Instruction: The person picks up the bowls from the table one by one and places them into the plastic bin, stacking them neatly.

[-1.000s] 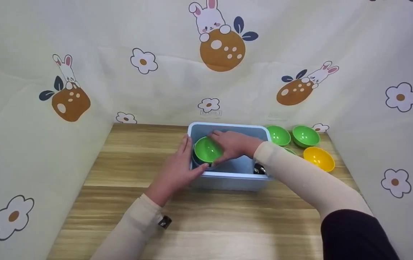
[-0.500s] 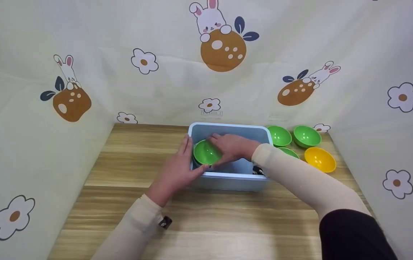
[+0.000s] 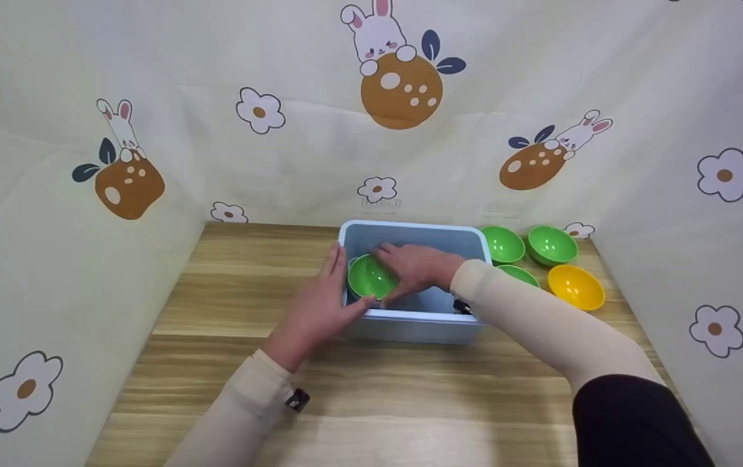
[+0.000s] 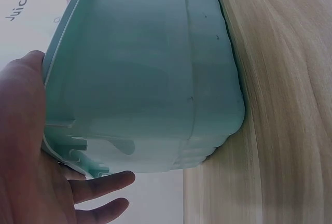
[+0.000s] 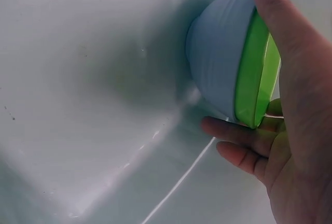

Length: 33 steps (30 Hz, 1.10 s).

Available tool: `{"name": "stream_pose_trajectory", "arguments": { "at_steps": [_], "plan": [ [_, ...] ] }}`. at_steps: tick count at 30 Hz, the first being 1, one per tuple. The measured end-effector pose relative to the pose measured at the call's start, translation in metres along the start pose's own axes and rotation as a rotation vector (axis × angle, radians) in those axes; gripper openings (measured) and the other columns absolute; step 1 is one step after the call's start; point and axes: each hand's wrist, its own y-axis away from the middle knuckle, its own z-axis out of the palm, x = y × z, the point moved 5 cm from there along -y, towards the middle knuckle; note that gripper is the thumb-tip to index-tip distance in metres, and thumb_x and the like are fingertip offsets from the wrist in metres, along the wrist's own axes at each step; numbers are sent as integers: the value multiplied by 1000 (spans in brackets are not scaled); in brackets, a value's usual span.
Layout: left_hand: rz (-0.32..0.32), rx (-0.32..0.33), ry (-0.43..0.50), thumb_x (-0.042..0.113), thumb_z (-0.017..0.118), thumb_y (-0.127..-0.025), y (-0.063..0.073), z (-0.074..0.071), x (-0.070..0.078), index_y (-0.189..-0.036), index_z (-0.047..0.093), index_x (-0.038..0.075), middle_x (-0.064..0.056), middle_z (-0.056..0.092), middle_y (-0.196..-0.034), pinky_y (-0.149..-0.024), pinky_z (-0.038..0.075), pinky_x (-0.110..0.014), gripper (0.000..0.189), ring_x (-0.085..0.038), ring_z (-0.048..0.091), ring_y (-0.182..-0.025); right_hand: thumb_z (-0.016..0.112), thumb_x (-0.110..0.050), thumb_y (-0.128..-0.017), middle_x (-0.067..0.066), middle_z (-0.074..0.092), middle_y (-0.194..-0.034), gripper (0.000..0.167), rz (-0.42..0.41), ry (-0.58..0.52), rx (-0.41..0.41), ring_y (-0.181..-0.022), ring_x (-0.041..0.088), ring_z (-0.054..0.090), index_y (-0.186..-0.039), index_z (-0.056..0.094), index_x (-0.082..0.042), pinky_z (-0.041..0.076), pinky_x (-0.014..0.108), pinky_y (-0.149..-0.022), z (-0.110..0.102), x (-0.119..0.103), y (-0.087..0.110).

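In mid-frame, the right hand [image 3: 413, 266] pinches one green bowl [image 3: 369, 279] by its edge, nested in one pale blue bowl [image 5: 220, 53] at the left end of the single light-blue bin [image 3: 423, 333], whose lower-left corner the left hand [image 3: 318, 305] braces, fingers extended. Stacking seems the step in hand; next calls for a level release. Three more green bowls [image 3: 553, 246] and one yellow bowl [image 3: 575, 287] sit at centre right.

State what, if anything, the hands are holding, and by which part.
Inside the blue bin, the right hand holds a green bowl by its rim; the left hand rests on the bin's near-left corner.
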Motion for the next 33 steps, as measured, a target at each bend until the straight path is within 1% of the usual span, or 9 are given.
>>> {"name": "stream_pose_trajectory", "arguments": {
  "at_steps": [3,8,11,15,18,22,29,31,33],
  "plan": [
    [13,7,1,78,61,-98,1,0,0,-176,16,3,-17,11,-185,-109,56,-60,117,-49,60,-139,83,-74,-85,9,57,-146,117,-13,7,2,-118,23,65,-171,36,-10,57,42,-107,0,-1,0],
    [37,23,14,76,61,-99,3,-1,1,-176,18,1,-19,11,-184,-113,53,-61,116,-49,55,-144,86,-72,-84,11,58,-141,115,-47,16,30,-115,26,67,-167,41,-6,59,43,-105,-1,-3,-1],
    [27,17,15,77,61,-99,3,-1,1,-176,17,2,-17,9,-185,-114,52,-61,116,-49,55,-145,86,-72,-84,11,56,-142,115,-41,13,32,-116,26,67,-167,40,-7,58,43,-106,0,-3,-2],
    [12,4,17,77,60,-99,2,-1,0,-177,15,4,-15,7,-186,-116,51,-61,116,-48,53,-147,85,-71,-86,10,54,-144,115,-11,0,9,-117,24,65,-170,36,-9,58,42,-107,1,-2,-2],
    [8,1,10,78,59,-99,1,0,0,-177,15,5,-14,8,-186,-114,53,-60,116,-47,53,-148,85,-70,-87,10,52,-144,115,3,-5,-4,-117,24,65,-171,34,-10,58,42,-108,1,-3,-1],
    [1,1,-1,79,59,-98,1,0,-1,-177,15,6,-14,8,-186,-111,55,-60,116,-48,55,-146,84,-72,-87,11,52,-144,117,-5,21,2,-116,24,66,-171,34,-8,58,42,-108,-1,-5,0],
    [-8,-4,21,79,61,-98,0,1,0,-177,14,6,-14,7,-186,-118,47,-62,117,-49,48,-152,83,-74,-86,11,52,-147,117,-12,25,21,-114,23,67,-170,36,-7,59,42,-107,-4,-2,3],
    [-4,1,20,79,60,-98,1,1,0,-177,15,6,-15,8,-186,-117,48,-63,117,-49,49,-151,84,-73,-85,11,52,-145,116,-22,19,29,-112,23,67,-169,38,-6,59,42,-106,-8,-2,5],
    [-1,5,12,80,60,-98,1,0,0,-177,15,5,-15,8,-185,-112,53,-62,117,-49,56,-145,86,-71,-85,11,52,-142,113,-43,19,46,-110,25,67,-166,42,-5,60,43,-104,-15,-2,7]
  ]
}}
